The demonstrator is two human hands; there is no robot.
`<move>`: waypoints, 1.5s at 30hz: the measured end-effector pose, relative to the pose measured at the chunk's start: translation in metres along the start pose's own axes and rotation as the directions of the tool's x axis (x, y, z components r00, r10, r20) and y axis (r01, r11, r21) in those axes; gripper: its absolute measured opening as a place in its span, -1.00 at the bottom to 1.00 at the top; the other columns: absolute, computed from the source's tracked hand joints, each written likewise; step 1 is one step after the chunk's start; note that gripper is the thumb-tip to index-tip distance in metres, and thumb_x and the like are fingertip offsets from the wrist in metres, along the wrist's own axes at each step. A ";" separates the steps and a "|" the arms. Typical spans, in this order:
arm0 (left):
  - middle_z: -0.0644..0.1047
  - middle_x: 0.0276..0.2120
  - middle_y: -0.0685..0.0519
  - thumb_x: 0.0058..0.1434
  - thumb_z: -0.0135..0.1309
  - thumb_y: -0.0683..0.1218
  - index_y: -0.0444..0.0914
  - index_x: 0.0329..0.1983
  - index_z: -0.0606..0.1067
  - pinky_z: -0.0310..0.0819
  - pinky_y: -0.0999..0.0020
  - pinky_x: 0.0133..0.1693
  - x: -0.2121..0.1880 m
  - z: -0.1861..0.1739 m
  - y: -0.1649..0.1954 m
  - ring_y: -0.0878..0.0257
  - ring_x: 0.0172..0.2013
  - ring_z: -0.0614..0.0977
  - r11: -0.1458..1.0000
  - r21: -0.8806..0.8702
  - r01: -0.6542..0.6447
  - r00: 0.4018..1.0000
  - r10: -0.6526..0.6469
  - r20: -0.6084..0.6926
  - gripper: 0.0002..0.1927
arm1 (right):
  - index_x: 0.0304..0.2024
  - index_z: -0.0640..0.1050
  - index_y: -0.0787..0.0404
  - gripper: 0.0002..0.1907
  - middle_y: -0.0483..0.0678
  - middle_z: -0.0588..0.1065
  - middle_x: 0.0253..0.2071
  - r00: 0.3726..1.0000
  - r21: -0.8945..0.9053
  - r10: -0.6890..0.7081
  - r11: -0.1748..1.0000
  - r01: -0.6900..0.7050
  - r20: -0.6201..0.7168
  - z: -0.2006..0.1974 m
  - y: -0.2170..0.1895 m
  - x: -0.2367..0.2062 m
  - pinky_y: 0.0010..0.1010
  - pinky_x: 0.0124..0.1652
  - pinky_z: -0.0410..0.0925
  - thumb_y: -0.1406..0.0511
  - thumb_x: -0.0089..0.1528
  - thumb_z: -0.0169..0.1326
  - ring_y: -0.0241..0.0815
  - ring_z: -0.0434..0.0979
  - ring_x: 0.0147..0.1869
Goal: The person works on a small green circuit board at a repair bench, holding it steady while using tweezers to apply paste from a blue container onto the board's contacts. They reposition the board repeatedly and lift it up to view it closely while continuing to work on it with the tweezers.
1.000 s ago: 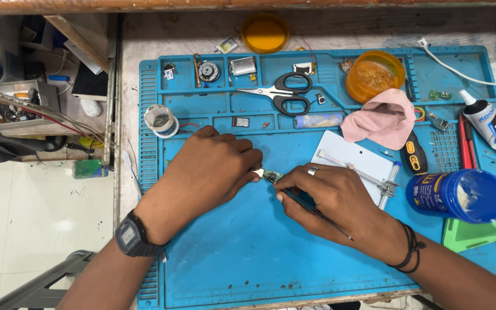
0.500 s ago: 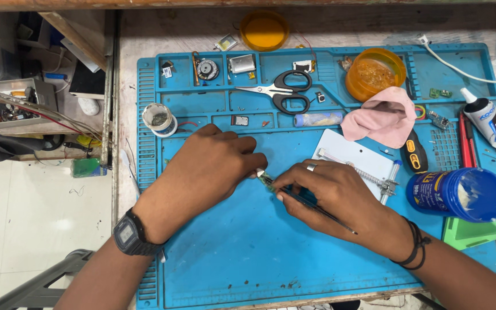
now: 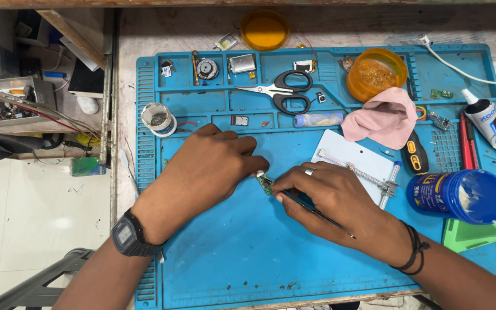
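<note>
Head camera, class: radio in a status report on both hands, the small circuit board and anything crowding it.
Left hand pins small green circuit board on blue mat. Right hand works it with thin tool. White clamp plate close beside, not touching.

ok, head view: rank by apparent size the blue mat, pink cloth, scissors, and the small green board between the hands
Largest to smallest as they look:
1. blue mat
2. pink cloth and scissors: the cloth covers more area, the scissors look a little longer, so this pair is close.
3. small green board, partly hidden by the left hand and right hand.
</note>
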State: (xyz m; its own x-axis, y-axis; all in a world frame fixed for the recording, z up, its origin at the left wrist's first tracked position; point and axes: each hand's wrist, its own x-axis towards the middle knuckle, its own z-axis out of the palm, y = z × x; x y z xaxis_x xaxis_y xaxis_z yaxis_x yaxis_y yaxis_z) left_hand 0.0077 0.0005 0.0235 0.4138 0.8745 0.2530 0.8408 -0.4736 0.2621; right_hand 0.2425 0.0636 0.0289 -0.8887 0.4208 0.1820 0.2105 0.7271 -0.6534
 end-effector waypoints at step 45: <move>0.53 -0.47 0.10 0.14 0.12 -0.07 -0.03 -0.29 0.64 0.40 0.11 -0.26 -0.001 0.000 0.002 0.10 -0.33 0.63 0.999 -0.005 0.041 0.999 -0.041 0.026 -0.88 | -0.20 0.56 0.22 -0.85 -0.03 0.61 -0.37 0.995 -0.040 -0.081 0.996 0.079 -0.050 -0.001 0.005 0.001 -0.13 0.02 0.35 0.36 0.18 0.19 -0.01 0.60 -0.29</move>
State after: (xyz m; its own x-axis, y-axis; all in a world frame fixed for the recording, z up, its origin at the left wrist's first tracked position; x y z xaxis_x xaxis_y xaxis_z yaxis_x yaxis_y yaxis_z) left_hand 0.0095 -0.0012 0.0239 0.3883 0.8955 0.2176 0.8551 -0.4382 0.2772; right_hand 0.2432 0.0681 0.0270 -0.8813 0.3872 0.2709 0.1555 0.7790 -0.6074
